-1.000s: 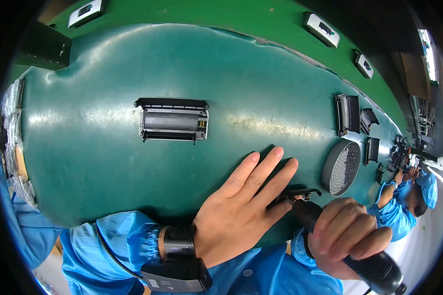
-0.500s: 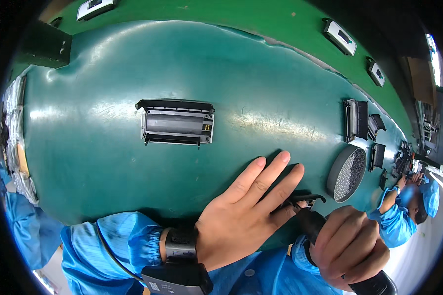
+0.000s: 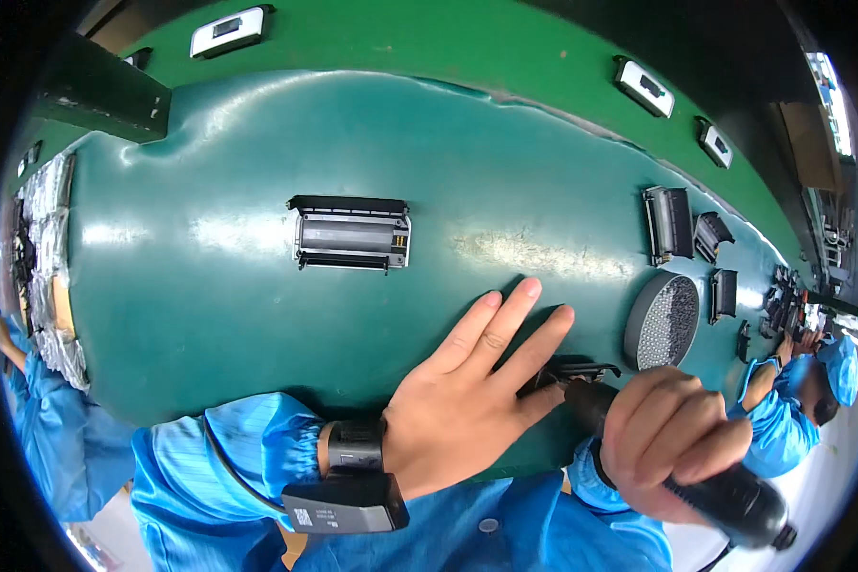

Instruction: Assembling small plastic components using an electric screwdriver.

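My left hand (image 3: 462, 410) lies palm down on the teal mat with its fingers spread. Its thumb reaches against a black plastic part (image 3: 586, 368), most of which my hands hide. Wrapped in the fist of my right hand (image 3: 663, 434) is a black electric screwdriver (image 3: 742, 507), tilted, its tip end meeting the part beside my left thumb. Whether the bit sits on a screw cannot be seen. Farther off, a grey and black rectangular housing (image 3: 348, 234) rests alone, its long trough facing up. A round dish (image 3: 639, 324) of small dark screws stands beyond my right hand.
Several black housings (image 3: 672, 225) stand at the right. White-faced units (image 3: 227, 31) sit on the green strip (image 3: 467, 48) beyond the mat. A dark green post (image 3: 114, 95) rises at the far left, above wrapped packs (image 3: 52, 276). A co-worker (image 3: 782, 419) in blue works at the right.
The view has shifted slightly. The screwdriver's rear end has swung up and to the right in my right hand. My left hand keeps its spread pose by the part.
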`<state>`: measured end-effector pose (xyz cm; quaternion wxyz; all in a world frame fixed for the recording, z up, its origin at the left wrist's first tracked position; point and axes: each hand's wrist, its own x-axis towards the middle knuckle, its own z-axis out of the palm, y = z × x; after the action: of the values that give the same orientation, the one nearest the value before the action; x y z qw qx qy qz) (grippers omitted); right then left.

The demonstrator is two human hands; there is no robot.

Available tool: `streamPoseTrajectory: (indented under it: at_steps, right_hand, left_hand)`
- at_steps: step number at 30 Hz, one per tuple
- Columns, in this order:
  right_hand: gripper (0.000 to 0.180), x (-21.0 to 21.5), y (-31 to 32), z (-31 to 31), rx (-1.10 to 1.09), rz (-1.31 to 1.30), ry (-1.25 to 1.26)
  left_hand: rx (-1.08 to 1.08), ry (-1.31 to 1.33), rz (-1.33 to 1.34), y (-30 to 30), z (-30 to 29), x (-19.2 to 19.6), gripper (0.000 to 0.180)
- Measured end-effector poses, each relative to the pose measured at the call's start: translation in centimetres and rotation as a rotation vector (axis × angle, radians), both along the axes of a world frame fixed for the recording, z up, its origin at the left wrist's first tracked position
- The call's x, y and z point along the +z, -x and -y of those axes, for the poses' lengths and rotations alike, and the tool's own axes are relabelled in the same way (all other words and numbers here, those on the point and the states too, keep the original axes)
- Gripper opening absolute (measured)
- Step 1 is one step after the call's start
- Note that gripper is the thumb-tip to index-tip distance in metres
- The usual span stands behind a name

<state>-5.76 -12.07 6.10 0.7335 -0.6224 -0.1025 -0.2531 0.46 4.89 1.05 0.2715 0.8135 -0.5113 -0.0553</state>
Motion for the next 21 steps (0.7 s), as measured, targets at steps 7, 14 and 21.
streamPoseTrajectory:
  at_steps: [7,14,21]
  right_hand:
    - [0.047,1.4,2.6,1.5,-0.198,0.227,-0.121]
    - [0.048,1.8,3.6,1.1,-0.148,0.077,-0.173]
    - [0.047,0.2,2.5,-0.1,-0.001,0.071,-0.017]
  left_hand:
    - [0.005,0.115,0.021,-0.2,0.1,-0.1,0.035]
    - [-0.045,0.244,-0.229,-1.3,0.1,0.6,0.074]
    - [0.000,0.281,-0.183,-1.3,0.3,-1.0,0.057]
